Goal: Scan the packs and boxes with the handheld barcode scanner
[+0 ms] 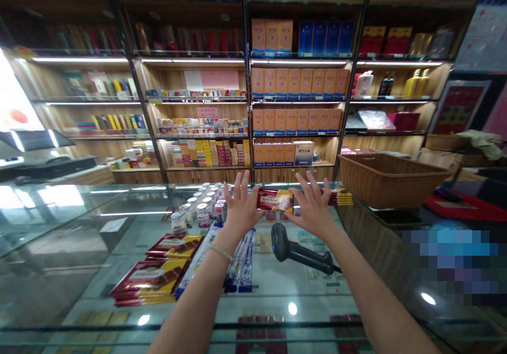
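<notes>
Between my two hands, over the far part of the glass counter, is a small red and yellow chocolate bar (275, 200). My left hand (240, 204) pinches its left end, and my right hand (312, 206) pinches its right end. More bars in similar wrappers (341, 196) lie stacked just past my right hand. Below my hands a black barcode scanner (301, 251) rests on the glass. Blue and white long packets (241, 264) lie partly behind my left forearm. Left of them are stacks of larger red and yellow chocolate bars (152, 277).
Small clear jars (203, 214) with white lids stand in rows beyond my left hand. A brown wicker basket (392, 179) sits at the right on the counter (134, 238). Wooden shelves with boxed goods (299, 122) line the back wall. A dark machine (43, 164) is at far left.
</notes>
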A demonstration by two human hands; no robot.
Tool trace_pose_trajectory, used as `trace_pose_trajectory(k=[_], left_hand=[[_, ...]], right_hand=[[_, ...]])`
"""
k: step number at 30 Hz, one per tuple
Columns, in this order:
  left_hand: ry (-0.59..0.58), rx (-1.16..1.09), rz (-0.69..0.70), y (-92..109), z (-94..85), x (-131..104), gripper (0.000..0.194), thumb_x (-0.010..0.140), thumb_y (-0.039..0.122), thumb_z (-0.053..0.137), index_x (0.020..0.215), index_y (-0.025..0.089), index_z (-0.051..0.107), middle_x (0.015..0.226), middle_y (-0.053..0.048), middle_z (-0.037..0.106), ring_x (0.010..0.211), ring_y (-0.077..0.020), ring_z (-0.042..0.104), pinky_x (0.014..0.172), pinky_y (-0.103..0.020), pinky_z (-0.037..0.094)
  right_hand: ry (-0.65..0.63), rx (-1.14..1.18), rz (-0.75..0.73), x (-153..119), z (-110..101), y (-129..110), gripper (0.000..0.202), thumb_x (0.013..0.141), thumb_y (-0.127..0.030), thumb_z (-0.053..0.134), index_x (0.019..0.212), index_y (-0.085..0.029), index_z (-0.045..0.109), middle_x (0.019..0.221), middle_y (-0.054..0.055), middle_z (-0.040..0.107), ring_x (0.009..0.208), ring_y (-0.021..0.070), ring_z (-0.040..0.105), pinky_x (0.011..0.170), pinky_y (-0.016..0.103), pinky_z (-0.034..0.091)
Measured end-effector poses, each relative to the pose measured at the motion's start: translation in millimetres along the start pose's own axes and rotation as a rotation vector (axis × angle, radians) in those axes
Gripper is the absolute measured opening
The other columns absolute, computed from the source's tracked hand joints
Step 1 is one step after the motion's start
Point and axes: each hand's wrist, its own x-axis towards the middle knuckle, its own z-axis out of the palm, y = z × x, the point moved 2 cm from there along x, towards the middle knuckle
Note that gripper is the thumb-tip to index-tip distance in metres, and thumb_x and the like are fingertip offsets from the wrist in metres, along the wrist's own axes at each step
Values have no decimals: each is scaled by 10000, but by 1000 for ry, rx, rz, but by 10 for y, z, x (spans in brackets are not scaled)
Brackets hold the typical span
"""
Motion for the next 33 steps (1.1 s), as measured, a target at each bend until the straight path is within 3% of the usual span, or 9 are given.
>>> trace_pose_trajectory(k=[6,12,20,24,26,29,33], left_hand=[[-4,0,101,154,-22,-99,889,698,522,858,1486,328,497,1728,-149,162,1598,-401,94,1245,-685,-64],[49,-8,135,225,-37,-133,641,731,445,848,1321,323,628,1717,-129,225,1582,-407,182,1244,-699,-33],[42,-24,151,229,-56,-143,578,777,448,805,1314,330,626,1715,-133,232,1582,-400,185,1236,-714,-14],[83,-44,88,168,-85,-135,532,801,490,777,1293,336,644,1715,-126,241,1583,-400,180,1240,-705,13],[122,-56,55,123,-97,-125,531,807,494,775,1298,335,652,1722,-127,219,1583,-409,171,1238,-700,31],[195,-83,37,80,-106,-111,549,783,486,808,1294,345,668,1732,-128,177,1575,-434,178,1225,-705,54],[264,-117,101,143,-107,-124,596,721,494,865,1275,369,684,1736,-121,154,1562,-444,209,1221,-700,54]], right_hand=[[-10,-7,-23,-18,-104,-123,621,818,-586,689,1276,-173,621,1662,175,322,1549,385,173,1242,650,-44],[-21,14,-51,-40,-169,-194,576,837,-557,647,1260,-167,611,1666,177,308,1560,384,153,1247,638,-59],[-5,106,-76,-54,-164,-255,617,842,-606,645,1275,-170,591,1655,197,315,1561,377,169,1255,615,-22],[-22,194,-64,-73,-134,-174,773,834,-676,644,1415,-187,497,1690,188,219,1583,364,110,1257,611,57],[-17,239,-13,-83,-96,-96,738,909,-627,569,1491,-200,414,1701,173,184,1590,333,103,1254,602,107],[28,273,138,-101,-17,20,518,1017,-428,412,1498,-238,401,1701,143,191,1592,289,118,1233,602,175],[-11,245,167,-129,90,34,624,930,-420,589,1508,-268,410,1712,147,145,1588,353,108,1211,667,166]])
